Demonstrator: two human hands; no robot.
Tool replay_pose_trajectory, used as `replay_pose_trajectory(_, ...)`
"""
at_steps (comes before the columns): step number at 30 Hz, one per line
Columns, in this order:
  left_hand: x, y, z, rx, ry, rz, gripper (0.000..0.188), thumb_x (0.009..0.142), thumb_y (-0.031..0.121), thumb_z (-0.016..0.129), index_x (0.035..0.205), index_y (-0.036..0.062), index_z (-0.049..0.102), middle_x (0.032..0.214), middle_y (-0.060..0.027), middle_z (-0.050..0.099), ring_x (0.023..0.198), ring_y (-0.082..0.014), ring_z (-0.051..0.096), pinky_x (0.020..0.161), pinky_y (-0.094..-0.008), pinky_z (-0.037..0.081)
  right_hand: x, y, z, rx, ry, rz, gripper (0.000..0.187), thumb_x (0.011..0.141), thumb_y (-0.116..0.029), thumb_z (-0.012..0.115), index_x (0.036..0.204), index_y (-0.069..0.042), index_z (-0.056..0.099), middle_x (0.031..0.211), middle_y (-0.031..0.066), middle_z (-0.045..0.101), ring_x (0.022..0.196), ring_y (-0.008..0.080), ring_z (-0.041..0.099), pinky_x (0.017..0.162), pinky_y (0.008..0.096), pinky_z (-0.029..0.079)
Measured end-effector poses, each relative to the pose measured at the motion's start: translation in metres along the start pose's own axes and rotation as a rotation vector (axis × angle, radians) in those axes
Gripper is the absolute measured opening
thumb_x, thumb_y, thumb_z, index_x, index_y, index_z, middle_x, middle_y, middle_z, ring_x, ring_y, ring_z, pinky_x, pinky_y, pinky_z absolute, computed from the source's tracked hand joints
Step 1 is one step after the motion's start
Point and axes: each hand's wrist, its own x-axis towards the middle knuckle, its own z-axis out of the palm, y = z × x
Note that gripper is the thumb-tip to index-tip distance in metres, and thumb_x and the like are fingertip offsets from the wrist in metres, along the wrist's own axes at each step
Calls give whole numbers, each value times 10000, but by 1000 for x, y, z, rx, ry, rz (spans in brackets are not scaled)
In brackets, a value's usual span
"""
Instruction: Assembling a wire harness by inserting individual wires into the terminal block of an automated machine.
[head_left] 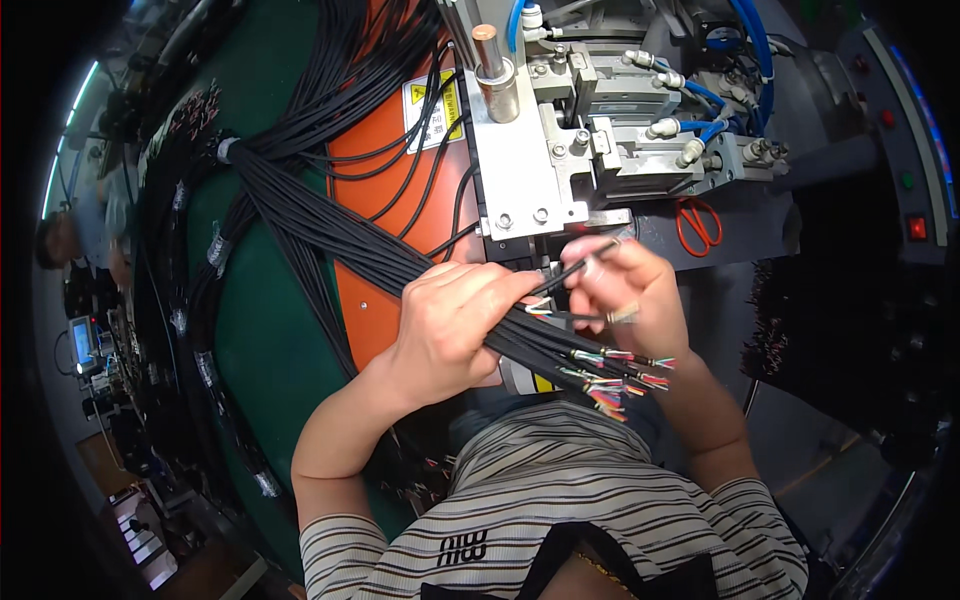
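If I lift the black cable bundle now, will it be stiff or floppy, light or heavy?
The bundle would probably flex and sag, since its cables bend near the tie. It may feel rather heavy, because many cables gather in it. The thin coloured wires at its ends look easy to bend or snag, as they splay out.

a factory workshop, shown by the pneumatic machine (640,102) and bundled black cables (340,222).
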Motion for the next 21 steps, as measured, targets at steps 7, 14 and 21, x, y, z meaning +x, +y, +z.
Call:
replay_pose_trajectory(7, 2, 10, 3, 48, -40, -66, 394, 675, 128, 782, 1028, 6, 657, 748, -93, 644, 584, -229, 606, 521, -314, 422, 1, 16, 9, -260, -34, -148, 198, 951, -20, 597, 1147, 9, 609, 872, 45, 627, 646, 65, 566, 544, 184, 437)
replay_pose_trajectory(14, -4, 5, 3, 116, -10, 28, 395, 690, 148, 759, 1031, -15, 646, 770, -90, 656, 604, -224, 618, 530, -309, 422, 7, 8, -3, 218, -126, 165, 185, 1008, -148, 537, 1061, 17, 603, 714, 33, 550, 490, 52, 430, 417, 179, 322)
replay_pose_trajectory(21, -1, 12, 10, 238, -8, 68, 386, 725, 189, 736, 1028, -29, 640, 695, -63, 606, 572, -213, 589, 514, -319, 397, 5, -4, 8, -195, -118, 8, 252, 886, 65, 608, 1132, 29, 565, 828, -13, 548, 720, 19, 508, 642, 168, 396)
